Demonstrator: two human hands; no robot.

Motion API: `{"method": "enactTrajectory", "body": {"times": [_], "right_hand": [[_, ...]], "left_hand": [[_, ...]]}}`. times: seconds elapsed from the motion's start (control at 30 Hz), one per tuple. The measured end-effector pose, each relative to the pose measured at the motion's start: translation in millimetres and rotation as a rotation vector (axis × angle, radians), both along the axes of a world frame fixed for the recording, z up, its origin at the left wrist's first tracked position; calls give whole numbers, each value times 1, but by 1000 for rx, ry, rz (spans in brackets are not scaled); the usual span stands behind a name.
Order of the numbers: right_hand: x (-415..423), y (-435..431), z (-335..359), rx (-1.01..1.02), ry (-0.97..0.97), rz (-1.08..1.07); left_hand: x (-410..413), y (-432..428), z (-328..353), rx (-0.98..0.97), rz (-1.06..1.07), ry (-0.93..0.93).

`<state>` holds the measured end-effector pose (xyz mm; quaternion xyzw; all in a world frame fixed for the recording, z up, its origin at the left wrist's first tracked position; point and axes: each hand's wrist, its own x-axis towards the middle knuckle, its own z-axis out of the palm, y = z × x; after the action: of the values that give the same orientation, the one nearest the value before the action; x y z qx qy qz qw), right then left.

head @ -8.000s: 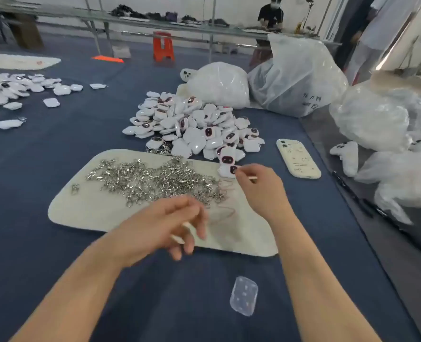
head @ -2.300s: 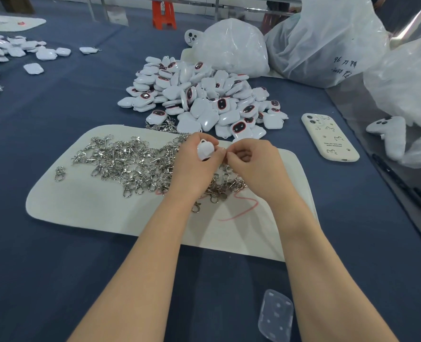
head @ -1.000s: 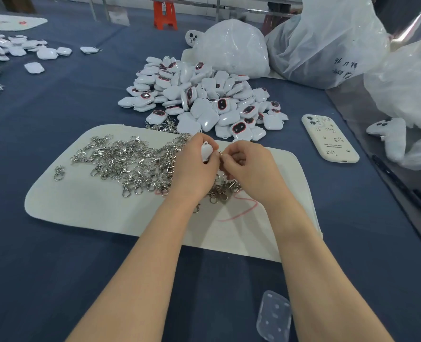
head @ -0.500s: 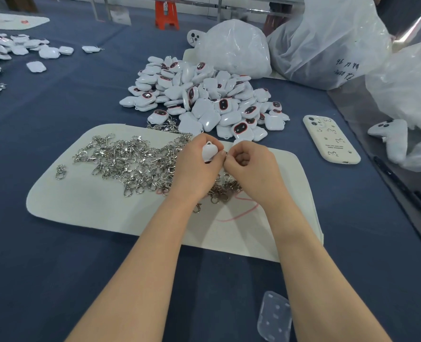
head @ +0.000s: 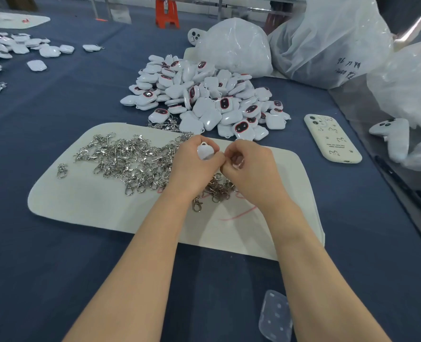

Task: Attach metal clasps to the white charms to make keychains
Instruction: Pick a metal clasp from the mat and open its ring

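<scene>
Closest to me, a see-through plastic case (head: 276, 317) lies flat on the blue desk (head: 44, 280), just beside my right arm. Past it is a white mat (head: 81, 208) with a thin pink thread (head: 239, 213) on it. Both my arms reach over the mat.

My left grip (head: 194, 166) is curled round one white charm (head: 205, 151). The charm's little loop points away from me. My right grip (head: 250, 166) is right next to it and touches my left thumb. Its fingers are curled in tight, and the tips meet at the side of the charm. I cannot tell if it has a clasp in it, because my fingers hide that spot.

Under my hands and off to the left, a shiny heap of metal clasps (head: 130, 161) lies on the mat. One clasp (head: 62, 170) lies alone near the mat's left edge.

Behind the mat is a big pile of white charms (head: 204, 95), some with dark faces up. A white phone (head: 332, 141) lies to the right of the pile. Farther back sit a round white bag (head: 236, 45) and a bigger bag (head: 327, 40) with writing on it. Far on the left, more charms (head: 19, 48) are spread on the desk.
</scene>
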<state>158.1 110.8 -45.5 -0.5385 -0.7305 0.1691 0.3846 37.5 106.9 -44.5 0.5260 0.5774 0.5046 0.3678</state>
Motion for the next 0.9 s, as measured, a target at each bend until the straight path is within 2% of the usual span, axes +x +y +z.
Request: {"method": "enactTrajectory", "body": {"times": [0.37,0.57,0.67,0.8,0.9], "right_hand": [[-1,-1,0,-41,73,21],[3,0,2,-129,268,-58],[8,2,5,-155,367,-67],[10,2,7,-157,383,-23],[9,1,8,-146,400,3]], "left_hand": [[-1,-1,1,-15,-2,-8],[-4,-2,6,-94,-116,-229],[-9,-3,5,-105,-119,-65],[-8,-3,3,-33,-177,198],[-9,-2,4,38,-174,190]]}}
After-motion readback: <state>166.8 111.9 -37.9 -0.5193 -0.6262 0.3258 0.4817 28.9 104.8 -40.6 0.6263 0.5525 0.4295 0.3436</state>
